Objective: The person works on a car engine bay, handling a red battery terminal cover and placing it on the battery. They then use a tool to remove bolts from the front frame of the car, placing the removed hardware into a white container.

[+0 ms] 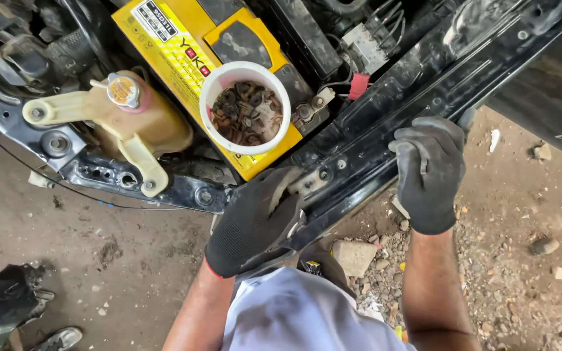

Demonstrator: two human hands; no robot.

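Both my hands wear dark grey gloves. My left hand grips the lower left end of a long black car panel that runs diagonally from the centre up to the top right. My right hand is curled over the panel's near edge further right. Just above my left hand a white plastic cup holding several rusty bolts and nuts stands on a yellow car battery.
A cream coolant reservoir with a yellow cap sits left of the battery on a black metal crossmember. Wiring and a red connector lie behind. Dirt ground with stones and a brick chunk lies below; a shoe is at bottom left.
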